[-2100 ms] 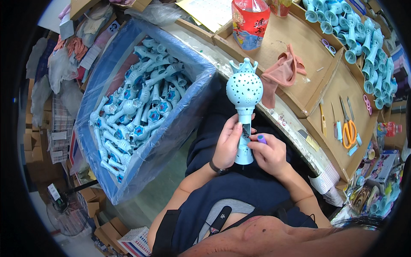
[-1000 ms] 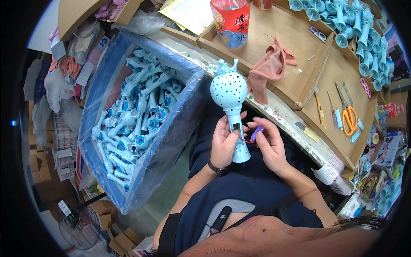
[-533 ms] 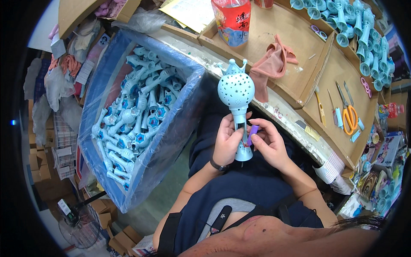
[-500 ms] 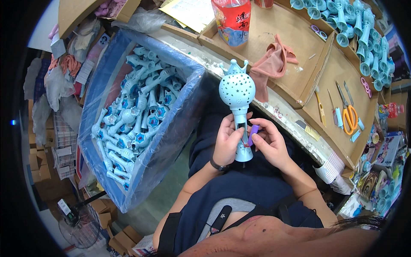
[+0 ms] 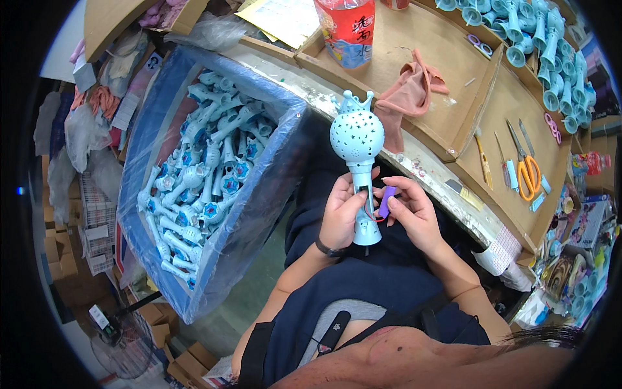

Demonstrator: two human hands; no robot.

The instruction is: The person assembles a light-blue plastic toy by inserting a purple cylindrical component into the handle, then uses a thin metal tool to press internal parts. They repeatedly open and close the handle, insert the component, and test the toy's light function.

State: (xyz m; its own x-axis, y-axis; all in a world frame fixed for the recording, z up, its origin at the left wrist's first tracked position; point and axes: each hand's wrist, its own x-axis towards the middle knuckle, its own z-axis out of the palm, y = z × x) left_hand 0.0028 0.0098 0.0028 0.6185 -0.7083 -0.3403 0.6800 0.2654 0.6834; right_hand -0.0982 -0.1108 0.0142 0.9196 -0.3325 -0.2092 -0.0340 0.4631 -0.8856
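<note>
A light blue plastic toy wand [image 5: 357,137] stands upright before me, its round head pierced with small stars and topped by a crown. My left hand [image 5: 343,211] is closed around its handle, thumb at a long opening in the handle's side. Between the thumb and fingers of my right hand [image 5: 411,211] is a purple cylindrical battery [image 5: 387,201], held just right of that opening. A thin red wire runs from the battery to the handle. From the handle's flared bottom end a short dark tip sticks out.
Left of me, a blue plastic-lined bin [image 5: 243,228] holds many light blue wand parts. Cardboard trays [image 5: 447,139] on the bench carry a pink cloth [image 5: 411,91], a red-labelled bottle [image 5: 348,35], orange scissors [image 5: 530,176] and a yellow-handled tool [image 5: 484,160]. More blue parts [image 5: 551,58] are piled far right.
The battery has moved slightly up and right, away from the handle's opening, and more red wire shows. My right fingers have shifted on it; my left hand still grips the wand.
</note>
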